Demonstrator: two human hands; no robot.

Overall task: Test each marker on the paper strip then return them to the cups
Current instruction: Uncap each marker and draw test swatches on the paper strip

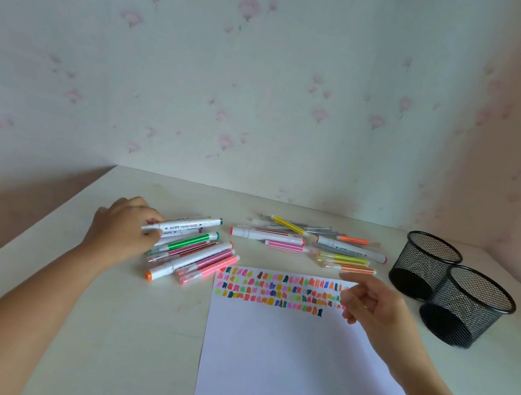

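Observation:
A white paper sheet (274,367) lies in front of me, with several rows of colour swatches (274,288) across its top. My left hand (124,229) rests on the left pile of markers (196,255), fingers and thumb curled round the end of a white marker (186,224) with a dark teal cap. My right hand (376,304) hovers over the sheet's top right corner, fingers loosely curled and holding nothing. A second pile of markers (310,244) lies behind the sheet. Two black mesh cups (424,264) (471,306) stand at the right, with no markers visible inside.
The white table (124,330) meets a flowered wall at the back and right. Its left edge runs diagonally beside my left forearm. The cups stand close together near the right wall.

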